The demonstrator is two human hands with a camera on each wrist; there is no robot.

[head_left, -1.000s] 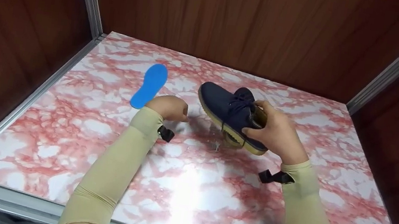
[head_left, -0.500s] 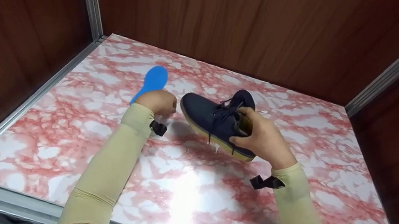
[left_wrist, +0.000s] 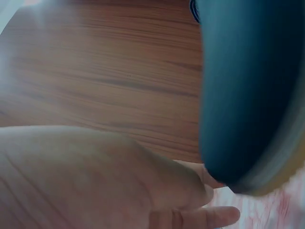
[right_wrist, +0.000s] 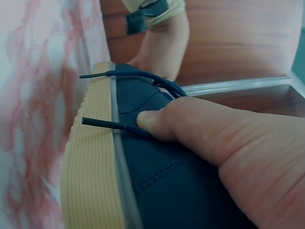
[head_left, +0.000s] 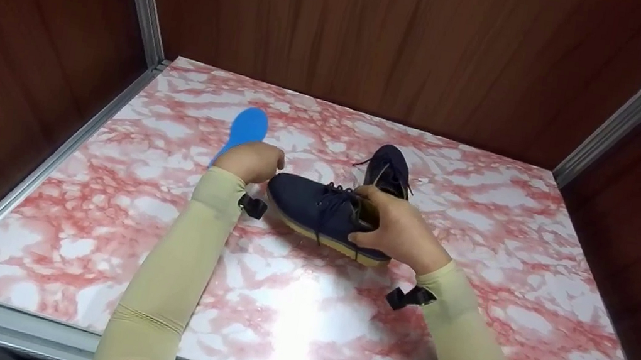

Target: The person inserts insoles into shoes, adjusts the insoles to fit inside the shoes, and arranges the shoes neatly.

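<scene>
My right hand [head_left: 396, 226] grips a navy lace-up shoe [head_left: 307, 203] at its opening. The thumb presses the outer side, as the right wrist view also shows, with loose laces hanging over the ribbed tan sole [right_wrist: 90, 157]. The shoe's toe points left and lies right beside my left hand [head_left: 250, 161]. In the left wrist view the toe [left_wrist: 243, 157] overlaps the left hand's loosely bent fingers [left_wrist: 219, 217], which hold nothing visible. A blue insole [head_left: 250, 126] lies beyond the left hand, its near end hidden behind that hand.
A second navy shoe [head_left: 389, 168] stands behind the held one, its laces loose. The red-and-white marbled tabletop [head_left: 129, 227] is bounded by dark wooden panels [head_left: 349, 32] at the back and sides. A metal rail [head_left: 20, 319] runs along the front edge.
My right hand has brought the shoe left and nearer to me, lowering it and leaving the second shoe in fuller view. The left hand has shifted slightly left.
</scene>
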